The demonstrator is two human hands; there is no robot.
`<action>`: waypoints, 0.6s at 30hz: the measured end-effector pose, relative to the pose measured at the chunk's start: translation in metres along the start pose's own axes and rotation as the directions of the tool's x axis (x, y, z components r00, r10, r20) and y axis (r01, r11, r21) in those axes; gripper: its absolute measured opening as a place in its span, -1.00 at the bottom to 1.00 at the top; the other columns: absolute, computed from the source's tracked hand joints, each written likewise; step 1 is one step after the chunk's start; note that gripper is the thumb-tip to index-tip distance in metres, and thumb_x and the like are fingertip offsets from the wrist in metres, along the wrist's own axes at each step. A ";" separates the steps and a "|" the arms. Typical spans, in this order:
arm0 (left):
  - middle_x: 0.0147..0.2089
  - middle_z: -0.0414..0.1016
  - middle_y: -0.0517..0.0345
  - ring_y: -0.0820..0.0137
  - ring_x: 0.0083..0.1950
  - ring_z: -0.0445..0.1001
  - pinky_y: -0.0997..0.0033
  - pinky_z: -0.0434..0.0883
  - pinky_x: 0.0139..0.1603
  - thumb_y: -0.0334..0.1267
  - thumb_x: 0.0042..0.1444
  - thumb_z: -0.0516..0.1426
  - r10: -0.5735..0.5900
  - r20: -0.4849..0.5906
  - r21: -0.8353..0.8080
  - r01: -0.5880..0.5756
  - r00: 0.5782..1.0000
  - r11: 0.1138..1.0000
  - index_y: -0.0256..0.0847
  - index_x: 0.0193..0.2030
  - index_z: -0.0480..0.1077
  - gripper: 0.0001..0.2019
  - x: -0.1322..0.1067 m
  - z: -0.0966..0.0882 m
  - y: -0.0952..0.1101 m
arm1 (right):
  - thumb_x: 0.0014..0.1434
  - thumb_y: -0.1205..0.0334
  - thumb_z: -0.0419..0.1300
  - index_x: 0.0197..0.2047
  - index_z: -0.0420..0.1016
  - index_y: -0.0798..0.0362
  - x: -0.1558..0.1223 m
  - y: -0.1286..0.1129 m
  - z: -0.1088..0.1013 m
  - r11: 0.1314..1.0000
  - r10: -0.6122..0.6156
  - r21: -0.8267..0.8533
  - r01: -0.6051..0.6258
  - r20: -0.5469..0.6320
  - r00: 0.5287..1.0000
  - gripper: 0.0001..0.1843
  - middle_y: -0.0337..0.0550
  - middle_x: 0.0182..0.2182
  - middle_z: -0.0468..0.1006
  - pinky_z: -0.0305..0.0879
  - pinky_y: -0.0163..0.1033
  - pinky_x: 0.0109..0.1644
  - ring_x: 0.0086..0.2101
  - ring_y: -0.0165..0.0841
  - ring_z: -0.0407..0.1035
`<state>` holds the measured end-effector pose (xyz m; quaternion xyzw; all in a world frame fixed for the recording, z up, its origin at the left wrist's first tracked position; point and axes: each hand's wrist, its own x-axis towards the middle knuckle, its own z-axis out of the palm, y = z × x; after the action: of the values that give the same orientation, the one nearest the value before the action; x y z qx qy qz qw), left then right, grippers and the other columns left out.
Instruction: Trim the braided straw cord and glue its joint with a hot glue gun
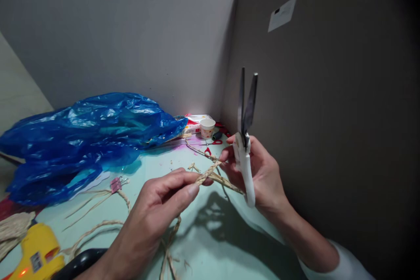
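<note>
A tan braided cord (208,172) runs between my hands, above the pale green tabletop. My left hand (164,203) pinches the braid between thumb and forefinger. White-handled scissors (247,162) hang on my right hand (267,175), their blades parted and pointing upward, away from the braid. The fingertips of that same hand touch the far end of the braid. Loose strands stretch from the braid toward the scissor handle. Below my left hand, more braided cord dangles toward the table's front.
A blue plastic bag (98,127) lies at the back left. A pink binder clip (116,185) grips another braid. At the front left is a yellow glue gun (41,249) with a lit orange light. A paper cup (207,128) and red-handled scissors (215,142) are near the wall corner.
</note>
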<state>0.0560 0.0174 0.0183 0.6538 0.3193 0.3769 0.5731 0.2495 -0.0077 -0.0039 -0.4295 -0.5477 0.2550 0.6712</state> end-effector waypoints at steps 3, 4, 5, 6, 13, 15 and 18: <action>-0.35 0.57 0.11 0.32 -0.31 0.38 0.42 0.17 -0.46 -0.14 0.11 0.24 0.000 -0.064 -0.013 0.000 0.998 1.000 -0.08 -0.25 0.71 -0.79 0.001 0.000 0.002 | 0.06 0.16 0.43 -0.07 0.37 -0.06 -0.001 -0.002 0.002 1.000 0.007 -0.004 -0.006 0.024 1.000 -0.58 -0.25 -0.35 0.54 0.37 -0.33 -0.38 -0.36 -0.39 0.45; -0.35 0.58 0.10 0.33 -0.33 0.37 0.41 0.18 -0.45 -0.14 0.10 0.25 0.012 -0.076 -0.013 -0.013 0.997 1.000 -0.09 -0.26 0.71 -0.81 0.002 -0.001 0.003 | 0.05 0.14 0.44 -0.07 0.37 -0.05 0.000 -0.003 0.002 1.000 0.016 0.002 -0.016 0.037 0.999 -0.57 -0.24 -0.36 0.54 0.36 -0.33 -0.41 -0.37 -0.38 0.44; -0.36 0.58 0.10 0.33 -0.35 0.36 0.41 0.20 -0.44 -0.15 0.09 0.26 0.026 -0.079 -0.006 -0.027 0.996 1.000 -0.10 -0.28 0.71 -0.82 0.003 -0.002 0.003 | 0.04 0.11 0.44 -0.08 0.37 -0.04 0.000 -0.004 0.002 0.999 0.033 0.012 -0.034 0.064 0.997 -0.55 -0.23 -0.36 0.54 0.34 -0.33 -0.44 -0.41 -0.39 0.43; -0.38 0.57 0.10 0.34 -0.37 0.36 0.40 0.20 -0.43 -0.17 0.08 0.27 0.044 -0.080 0.011 -0.043 0.996 0.999 -0.11 -0.31 0.71 -0.83 0.004 -0.003 0.003 | 0.02 0.09 0.45 -0.08 0.36 -0.04 0.001 -0.006 0.001 0.998 0.059 0.024 -0.062 0.102 0.993 -0.54 -0.22 -0.37 0.55 0.33 -0.34 -0.47 -0.45 -0.41 0.42; -0.45 0.40 0.19 0.43 -0.46 0.29 0.44 0.18 -0.47 -0.20 0.13 0.25 0.080 0.041 0.219 -0.087 0.996 0.972 -0.13 -0.48 0.62 -0.80 0.009 -0.007 -0.003 | -0.06 0.21 0.50 -0.09 0.38 0.00 0.006 -0.008 -0.006 0.972 0.179 0.075 -0.224 0.380 0.908 -0.49 -0.21 -0.33 0.59 0.37 -0.34 -0.37 -0.40 -0.42 0.46; -0.46 0.36 0.22 0.43 -0.46 0.28 0.45 0.18 -0.48 -0.20 0.14 0.23 0.047 0.089 0.226 -0.066 0.995 0.972 -0.12 -0.48 0.59 -0.80 0.008 -0.005 -0.004 | -0.06 0.23 0.51 -0.06 0.38 0.01 0.004 -0.005 -0.004 0.956 0.220 0.083 -0.280 0.426 0.877 -0.46 -0.25 -0.36 0.57 0.37 -0.33 -0.36 -0.43 -0.44 0.44; -0.47 0.35 0.25 0.43 -0.47 0.25 0.46 0.16 -0.47 -0.22 0.15 0.21 0.026 0.116 0.253 -0.055 0.993 0.966 -0.13 -0.49 0.56 -0.80 0.009 -0.004 -0.005 | -0.06 0.22 0.51 -0.04 0.39 0.01 0.000 -0.002 0.000 0.935 0.287 0.068 -0.348 0.430 0.856 -0.45 -0.30 -0.40 0.53 0.37 -0.31 -0.32 -0.43 -0.45 0.41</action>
<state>0.0574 0.0272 0.0145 0.7487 0.3195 0.3071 0.4930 0.2494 -0.0090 -0.0024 -0.4009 -0.5788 0.4862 0.5176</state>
